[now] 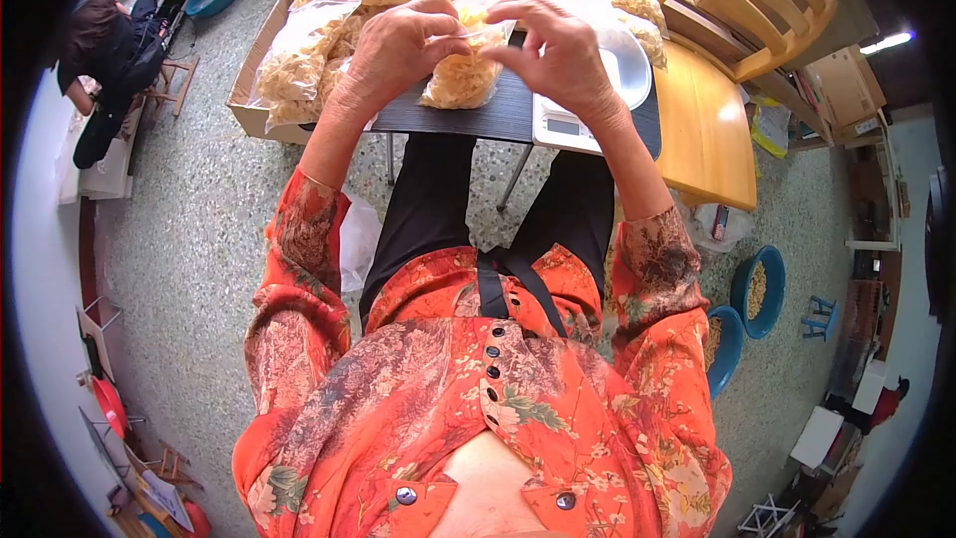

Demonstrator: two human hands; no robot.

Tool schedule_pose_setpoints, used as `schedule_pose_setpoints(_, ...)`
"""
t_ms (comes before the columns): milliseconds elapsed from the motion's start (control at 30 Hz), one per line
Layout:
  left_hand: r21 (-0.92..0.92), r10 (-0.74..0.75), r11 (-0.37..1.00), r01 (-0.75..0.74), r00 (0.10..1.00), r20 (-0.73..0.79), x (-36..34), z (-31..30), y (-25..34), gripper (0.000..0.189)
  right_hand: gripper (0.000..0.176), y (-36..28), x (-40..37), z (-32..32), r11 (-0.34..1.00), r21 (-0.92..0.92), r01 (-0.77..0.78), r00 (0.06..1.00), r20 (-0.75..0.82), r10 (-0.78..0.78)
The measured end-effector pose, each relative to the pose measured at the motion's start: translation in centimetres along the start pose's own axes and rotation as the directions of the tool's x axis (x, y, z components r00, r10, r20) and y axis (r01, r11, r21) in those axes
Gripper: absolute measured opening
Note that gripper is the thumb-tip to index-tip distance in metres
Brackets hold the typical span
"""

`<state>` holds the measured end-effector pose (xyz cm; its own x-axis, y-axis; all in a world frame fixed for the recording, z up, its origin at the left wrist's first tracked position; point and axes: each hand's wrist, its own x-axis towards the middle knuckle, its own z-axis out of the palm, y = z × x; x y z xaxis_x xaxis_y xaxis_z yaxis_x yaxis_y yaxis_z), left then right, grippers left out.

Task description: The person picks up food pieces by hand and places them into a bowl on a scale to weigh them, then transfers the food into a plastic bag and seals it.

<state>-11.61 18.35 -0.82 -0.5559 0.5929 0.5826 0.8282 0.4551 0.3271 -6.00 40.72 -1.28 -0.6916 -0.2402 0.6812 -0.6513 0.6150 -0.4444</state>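
A clear plastic bag [461,82] of pale yellow, flaky pieces stands at the front of the dark table [418,118]. My left hand [408,45] is closed on the left side of the bag's top. On the right side, my right hand [553,48] has its thumb and curled fingers at the bag's upper edge. The exact contact of the fingertips is partly hidden. Beneath my right forearm sits a white scale [561,128] with a small display, and a round metal pan [627,65] rests beside my right wrist.
Several filled bags [304,55] are piled in a cardboard box [249,90] and along the table's back. A wooden chair [742,0] lies to the right above a wooden surface [707,120]. Blue basins [762,289] stand on the floor. Another person [115,60] sits at far left.
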Motion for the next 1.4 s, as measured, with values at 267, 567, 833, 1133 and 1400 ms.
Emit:
schedule_pose_setpoints(267, 0.037, 0.129, 0.991, -0.131, 0.990, 0.055, -0.2, -0.3, -1.4, 0.017, 0.039, 1.7, 0.2, 1.8, 0.964, -0.227, 0.141, 0.978, 0.185, -0.100)
schedule_pose_setpoints(567, 0.216, 0.127, 0.957, -0.191, 0.952, 0.279, 0.9, -1.6, -0.9, 0.015, 0.025, 1.7, 0.3, 0.3, 0.927, -0.353, 0.127, 0.951, 0.310, -0.012)
schedule_pose_setpoints(833, 0.044, 0.165, 0.984, -0.172, 0.977, 0.138, 1.1, -1.3, -0.3, 0.011, 0.030, -0.3, 0.2, 0.8, 0.984, -0.177, -0.034, 0.987, 0.149, 0.061)
schedule_pose_setpoints(1133, -0.392, -0.171, 0.911, 0.130, 0.983, -0.071, -1.4, 0.7, -0.7, 0.098, 0.022, -0.1, 2.4, -0.8, 0.995, -0.095, -0.037, 0.990, -0.141, 0.023)
schedule_pose_setpoints(1400, -0.904, -0.295, 0.264, 0.336, 0.921, 0.256, -2.9, 5.1, 2.6, 0.091, 0.021, -2.7, 2.1, -0.9, 0.995, -0.072, 0.073, 0.947, -0.307, -0.092)
